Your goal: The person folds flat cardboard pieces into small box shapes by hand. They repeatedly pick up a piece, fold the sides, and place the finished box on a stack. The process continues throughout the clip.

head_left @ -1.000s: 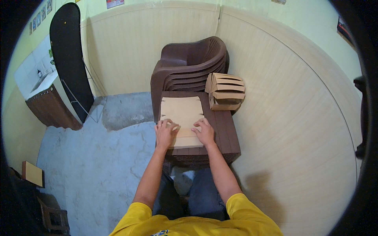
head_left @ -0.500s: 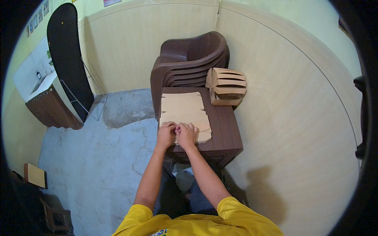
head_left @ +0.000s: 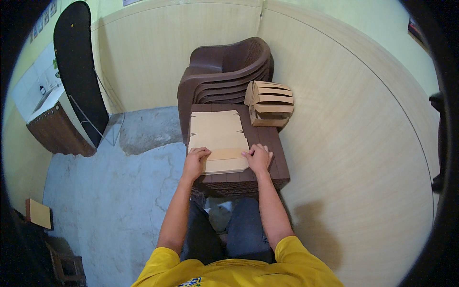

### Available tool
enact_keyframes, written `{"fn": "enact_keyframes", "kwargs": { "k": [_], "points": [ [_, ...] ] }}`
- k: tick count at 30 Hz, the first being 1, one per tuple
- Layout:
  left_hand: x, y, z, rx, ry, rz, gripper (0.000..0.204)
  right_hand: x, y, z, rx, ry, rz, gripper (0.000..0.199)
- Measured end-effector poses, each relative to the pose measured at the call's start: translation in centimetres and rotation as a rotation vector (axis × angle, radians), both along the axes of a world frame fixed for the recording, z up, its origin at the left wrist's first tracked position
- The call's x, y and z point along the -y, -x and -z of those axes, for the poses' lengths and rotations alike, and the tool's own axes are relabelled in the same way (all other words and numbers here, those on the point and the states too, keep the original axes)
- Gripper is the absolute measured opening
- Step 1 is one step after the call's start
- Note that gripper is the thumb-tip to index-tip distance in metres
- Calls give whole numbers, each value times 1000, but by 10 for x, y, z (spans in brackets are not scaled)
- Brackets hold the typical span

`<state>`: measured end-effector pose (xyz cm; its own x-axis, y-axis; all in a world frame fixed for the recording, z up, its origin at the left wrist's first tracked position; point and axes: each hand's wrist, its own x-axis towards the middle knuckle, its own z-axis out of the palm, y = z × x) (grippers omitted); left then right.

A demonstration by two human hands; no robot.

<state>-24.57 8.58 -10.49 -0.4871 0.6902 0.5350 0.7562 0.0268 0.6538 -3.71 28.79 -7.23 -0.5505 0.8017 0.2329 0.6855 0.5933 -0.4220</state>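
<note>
Two bare hands work at flat tan cardboard: the left hand [head_left: 193, 162] curls its fingers at the left end of a folded flap [head_left: 227, 154], and the right hand [head_left: 258, 159] has its thumb on the opposite end, the other fingers bent at the edge. Whether they pinch or only press, I cannot tell. The flap, a straight smooth strip, runs crosswise between the fingertips. Just beyond them spreads the cardboard sheet [head_left: 217, 126], matte and pale, dark notches along its sides. Beneath lies a brown plastic table [head_left: 268, 136], grooved on top, woven-looking on its near side. Past the right fingers sits folded cardboard [head_left: 272, 99], strips ranked with dark gaps; farther ahead, rounded plastic chairs [head_left: 210, 87] are stacked.
</note>
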Motion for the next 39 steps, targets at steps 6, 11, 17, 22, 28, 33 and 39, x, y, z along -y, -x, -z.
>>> {"fn": "enact_keyframes", "kwargs": {
  "k": [6, 11, 17, 22, 28, 33, 39],
  "points": [
    [2, -15, -12, -163, 198, -117, 25, 55, 19, 9, -258, -309, -19, 14],
    [-2, -66, -26, -299, 425, -318, 23, 103, 24, 13, -108, -290, -215, 36],
    [2, -91, -40, -355, 547, -269, 20, 86, 27, 22, 37, -272, -176, 54],
    [3, -96, -50, -449, 501, -212, 17, 56, 29, 14, 151, -163, -352, 62],
    [7, -84, -58, -457, 488, -115, 18, 31, 32, -5, 144, -68, -259, 78],
    [-2, -96, -53, -374, 507, -69, 23, 32, 49, -3, 46, -69, -103, 83],
    [-10, -80, -44, -238, 453, 87, 37, 25, 65, -20, 119, -64, -7, 80]
  ]
}}
